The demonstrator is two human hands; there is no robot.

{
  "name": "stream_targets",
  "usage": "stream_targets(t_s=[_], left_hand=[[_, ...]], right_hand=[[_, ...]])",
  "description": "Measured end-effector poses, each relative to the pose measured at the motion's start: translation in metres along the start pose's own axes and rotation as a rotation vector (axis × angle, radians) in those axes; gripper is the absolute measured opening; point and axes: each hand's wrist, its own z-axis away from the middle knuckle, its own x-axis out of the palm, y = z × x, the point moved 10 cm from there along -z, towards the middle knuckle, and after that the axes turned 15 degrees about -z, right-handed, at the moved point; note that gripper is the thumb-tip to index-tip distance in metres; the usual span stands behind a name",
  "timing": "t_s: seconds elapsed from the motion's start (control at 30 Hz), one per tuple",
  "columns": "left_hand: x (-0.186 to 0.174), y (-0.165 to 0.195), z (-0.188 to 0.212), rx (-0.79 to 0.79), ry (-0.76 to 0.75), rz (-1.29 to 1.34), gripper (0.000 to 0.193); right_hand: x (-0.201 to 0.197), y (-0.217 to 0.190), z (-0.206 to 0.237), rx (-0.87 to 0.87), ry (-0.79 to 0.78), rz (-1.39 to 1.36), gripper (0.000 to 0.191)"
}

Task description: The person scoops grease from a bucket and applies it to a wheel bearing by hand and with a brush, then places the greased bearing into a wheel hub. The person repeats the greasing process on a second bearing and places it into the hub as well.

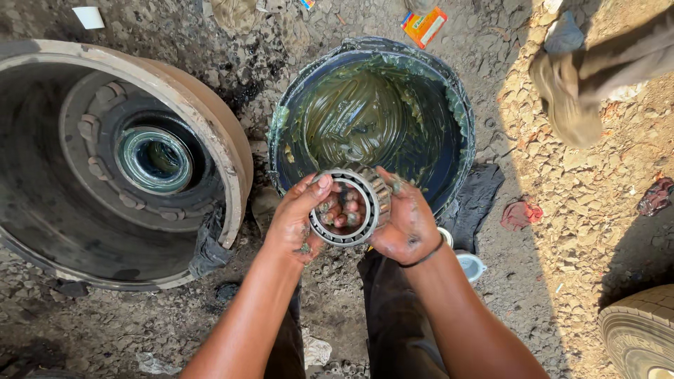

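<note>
Head view: left hand (298, 221) and right hand (406, 223) both closed around greasy roller bearing (351, 205), above grease bucket (449, 91).

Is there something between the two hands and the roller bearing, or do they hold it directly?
Nothing visible stands between. Left hand and right hand grip the roller bearing directly, bare and greasy, just in front of the grease bucket.

Am squatting in open-air roadside vehicle repair yard: bare oil-stained dirt and gravel ground (562, 231), big truck brake drum (119, 161) lying beside me, open grease bucket (372, 112) sitting ahead, tyre (642, 333) poking in, rags (519, 214) and litter lying about.
</note>
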Motion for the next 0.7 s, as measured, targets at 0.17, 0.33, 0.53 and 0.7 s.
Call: stream_targets(t_s=[0.17, 0.33, 0.53, 0.7], left_hand=[[-0.003, -0.001, 0.002, -0.062, 0.034, -0.304, 0.024], [0.004, -0.001, -0.005, 0.125, 0.093, -0.584, 0.018], [0.023, -0.011, -0.003, 0.270, 0.127, -0.591, 0.017], [0.036, 0.005, -0.006, 0.396, 0.215, -0.742, 0.020]], right_hand=[[0.002, 0.014, -0.006, 0.160, -0.071, 0.036, 0.035], [-0.013, -0.016, 0.002, -0.141, 0.103, 0.275, 0.024], [-0.040, -0.038, -0.001, -0.220, 0.253, 0.474, 0.028], [-0.043, -0.047, -0.017, -0.290, 0.163, 0.402, 0.031]])
